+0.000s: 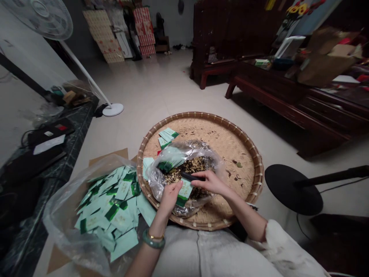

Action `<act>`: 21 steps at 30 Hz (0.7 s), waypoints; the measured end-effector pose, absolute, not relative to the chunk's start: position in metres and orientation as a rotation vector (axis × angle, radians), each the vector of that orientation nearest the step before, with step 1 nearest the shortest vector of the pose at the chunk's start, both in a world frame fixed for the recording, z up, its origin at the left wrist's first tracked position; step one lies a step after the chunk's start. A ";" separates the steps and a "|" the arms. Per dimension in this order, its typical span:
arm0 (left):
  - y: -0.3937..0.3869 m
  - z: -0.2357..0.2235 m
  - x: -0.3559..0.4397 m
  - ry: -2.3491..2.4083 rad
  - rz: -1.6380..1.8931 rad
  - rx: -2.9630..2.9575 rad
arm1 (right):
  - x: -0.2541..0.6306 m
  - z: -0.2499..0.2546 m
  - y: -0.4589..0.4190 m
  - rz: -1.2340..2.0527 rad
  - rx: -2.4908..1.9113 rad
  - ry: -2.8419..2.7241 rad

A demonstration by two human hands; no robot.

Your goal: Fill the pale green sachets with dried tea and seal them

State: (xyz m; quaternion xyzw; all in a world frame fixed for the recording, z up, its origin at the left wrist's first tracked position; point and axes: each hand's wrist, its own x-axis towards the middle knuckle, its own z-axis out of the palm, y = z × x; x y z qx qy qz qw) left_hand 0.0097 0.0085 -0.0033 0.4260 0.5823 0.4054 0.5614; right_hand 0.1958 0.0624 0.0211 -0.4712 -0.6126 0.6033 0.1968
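No txt legible, incl. on held pkt [185, 191]; too blurry.

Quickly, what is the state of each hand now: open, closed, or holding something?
Left hand: closed, holding a green packet.
Right hand: closed, holding a black tool.

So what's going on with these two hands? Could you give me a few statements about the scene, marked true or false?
1. The left hand holds a green packet. True.
2. The right hand is empty. False: it holds a black tool.
3. The clear bag of dried plant bits lies outside the woven tray. False: it lies inside the tray.
4. A green bangle is on the left wrist. True.
5. The white fan stands on the person's right. False: it stands on the left.
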 end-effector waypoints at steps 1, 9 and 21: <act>0.008 -0.004 0.009 1.368 0.954 0.999 | 0.196 0.022 0.062 1.708 -1.318 -1.688; 0.011 -0.009 -0.002 1.356 1.114 0.799 | 0.220 0.007 0.068 1.271 -1.442 -1.829; 0.005 0.002 0.010 1.340 0.918 1.037 | 0.188 0.009 0.054 0.795 -1.289 -2.033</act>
